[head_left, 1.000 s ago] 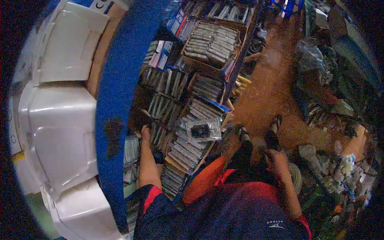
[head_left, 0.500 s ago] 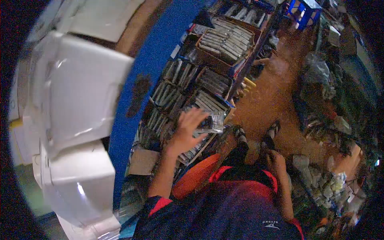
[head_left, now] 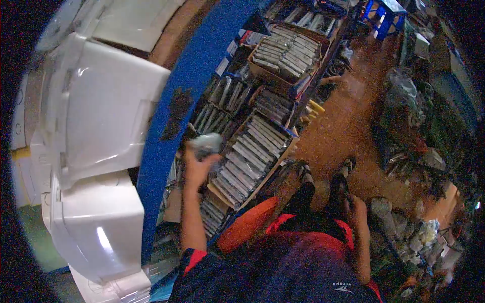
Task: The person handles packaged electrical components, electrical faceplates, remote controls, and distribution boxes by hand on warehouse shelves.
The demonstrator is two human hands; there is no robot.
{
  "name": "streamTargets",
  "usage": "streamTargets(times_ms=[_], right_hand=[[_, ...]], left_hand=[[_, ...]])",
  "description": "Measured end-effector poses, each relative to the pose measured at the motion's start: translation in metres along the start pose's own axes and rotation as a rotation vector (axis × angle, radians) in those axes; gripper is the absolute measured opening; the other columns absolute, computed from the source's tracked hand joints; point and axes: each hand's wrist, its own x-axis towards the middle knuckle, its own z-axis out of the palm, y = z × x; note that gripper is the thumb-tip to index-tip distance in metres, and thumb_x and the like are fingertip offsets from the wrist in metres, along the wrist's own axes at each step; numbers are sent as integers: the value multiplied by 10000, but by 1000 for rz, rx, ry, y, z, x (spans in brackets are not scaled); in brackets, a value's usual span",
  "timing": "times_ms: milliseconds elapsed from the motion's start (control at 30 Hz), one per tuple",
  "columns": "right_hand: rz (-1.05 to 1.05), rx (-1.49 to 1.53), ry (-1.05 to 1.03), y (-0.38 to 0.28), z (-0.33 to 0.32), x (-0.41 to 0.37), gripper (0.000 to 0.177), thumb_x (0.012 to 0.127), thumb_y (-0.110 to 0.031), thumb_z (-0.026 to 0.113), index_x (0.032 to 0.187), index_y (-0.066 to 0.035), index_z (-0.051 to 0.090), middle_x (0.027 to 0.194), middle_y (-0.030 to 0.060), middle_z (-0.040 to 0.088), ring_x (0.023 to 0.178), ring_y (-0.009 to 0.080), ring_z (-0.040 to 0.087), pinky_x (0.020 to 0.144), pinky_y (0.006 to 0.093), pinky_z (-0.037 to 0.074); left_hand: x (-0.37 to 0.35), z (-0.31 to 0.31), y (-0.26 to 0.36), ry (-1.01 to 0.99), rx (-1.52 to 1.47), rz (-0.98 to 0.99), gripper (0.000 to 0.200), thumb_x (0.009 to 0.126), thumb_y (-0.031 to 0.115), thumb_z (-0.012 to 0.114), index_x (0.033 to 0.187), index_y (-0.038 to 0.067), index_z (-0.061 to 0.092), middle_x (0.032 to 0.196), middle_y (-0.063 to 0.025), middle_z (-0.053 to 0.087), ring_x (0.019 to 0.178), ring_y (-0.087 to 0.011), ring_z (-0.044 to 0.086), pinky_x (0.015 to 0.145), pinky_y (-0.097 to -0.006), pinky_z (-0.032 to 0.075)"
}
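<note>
Now, left hand (head_left: 196, 165): is closing round a clear plastic packet (head_left: 206, 144), arm reaching up and away from the body.
Packet: is sitting in that grip just right of the blue upright (head_left: 197, 76), above the left end of the near box (head_left: 269, 171).
Right hand (head_left: 357, 206): is resting on the right knee, holding nothing; I cannot tell whether its fingers are open or curled.
Near box: is lying tilted on the shelving, carrying rows of similar packets.
Far box (head_left: 270, 80): is sitting further along the shelving, also carrying rows of packets.
White moulded panels (head_left: 101, 101): are stacking up left of the blue upright.
Sandalled feet (head_left: 304, 171): are resting on the brown floor (head_left: 348, 121), right of the near box.
</note>
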Motion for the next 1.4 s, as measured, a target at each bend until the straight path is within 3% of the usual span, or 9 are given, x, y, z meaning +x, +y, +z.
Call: streamTargets(times_ms=[233,300,400,500,600,933,1033,1167,1400], right_hand=[[92,-74,-67,31,20,-12,192,819,-106,559,982,-6,574,865,212,606,802,399,576,686,407,465],[46,-35,50,26,27,-19,202,823,-126,560,985,-6,581,879,207,613,811,393,580,696,408,466],[96,-36,-14,18,23,-23,215,834,-160,563,982,-7,594,901,203,619,825,381,588,713,407,468],[185,-42,-68,9,15,-21,233,845,-191,562,983,-9,606,912,198,624,830,371,595,729,405,468],[260,-92,-76,-14,-2,-20,236,850,-198,560,987,-13,611,917,198,624,836,365,598,736,403,467],[220,-10,-90,3,22,-26,228,850,-193,570,985,-16,617,922,199,623,882,367,588,760,405,462],[229,-14,-110,-4,11,-22,244,849,-199,574,1017,-25,606,942,193,622,890,365,586,773,400,465],[239,-74,-128,-28,-25,-8,268,849,-205,577,1054,-33,589,958,194,615,887,366,584,769,405,464],[14,-16,-75,29,-10,-5,239,858,-169,554,1042,-21,588,933,209,610,842,368,592,716,408,468]], left_hand=[[105,-4,-253,316,220,97,515,791,170,640,1233,-9,446,997,-203,602,894,-330,580,789,-420,442],[121,13,-258,328,302,177,520,817,137,605,1278,-5,408,999,-216,596,898,-341,579,777,-429,446],[113,38,-242,13,468,-127,552,791,99,632,1276,-31,401,1110,-226,554,1022,-365,532,866,-423,419],[142,96,-379,-256,267,-290,547,855,197,589,1320,18,365,1335,-136,412,1170,-274,451,991,-388,341],[137,117,-448,-252,833,248,588,815,168,609,1311,-29,362,1193,-240,518,1105,-402,493,958,-445,366],[123,61,-336,-168,533,12,622,900,469,381,1313,3,388,1358,-139,391,1298,-318,287,1098,-472,148],[164,72,-402,-365,-656,-681,556,886,321,372,1334,-8,354,1385,-163,351,1310,-345,263,1092,-504,141],[132,61,-361,-64,-81,-325,579,896,377,391,1325,-10,347,1336,-169,390,1261,-323,320,1051,-461,203],[10,50,-282,153,29,-130,635,913,476,423,1309,-13,335,1251,-180,460,1174,-285,420,980,-386,311]])
